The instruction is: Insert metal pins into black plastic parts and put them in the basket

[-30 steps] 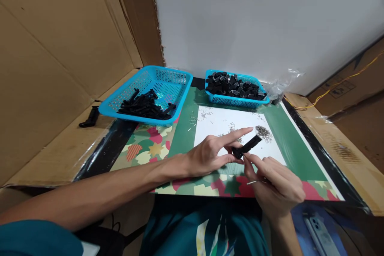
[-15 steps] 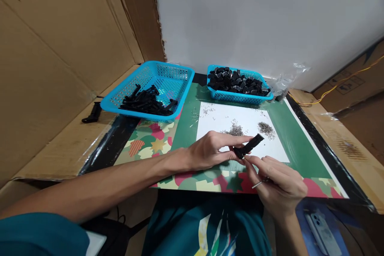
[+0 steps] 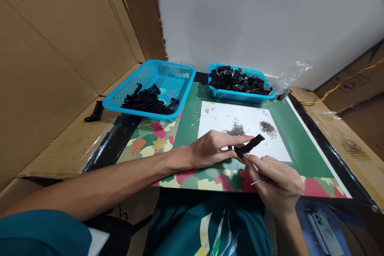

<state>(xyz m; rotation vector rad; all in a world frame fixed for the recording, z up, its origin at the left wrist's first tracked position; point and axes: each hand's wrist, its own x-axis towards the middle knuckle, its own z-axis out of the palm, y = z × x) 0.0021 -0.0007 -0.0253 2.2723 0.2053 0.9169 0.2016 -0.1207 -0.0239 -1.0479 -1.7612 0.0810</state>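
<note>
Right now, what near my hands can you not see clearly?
In the head view:
Lower end of the black part: partly covered by the left hand.
Rest of the thin rod: hidden in the right hand.
Any piece it pinches: too small to tell.
Pieces in the metal heap behind the left hand: too small to count.

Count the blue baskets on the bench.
2. The larger basket is at the left, with black parts in it; the smaller basket is at the back, right of it, heaped with black pieces. None seems hidden.
</note>
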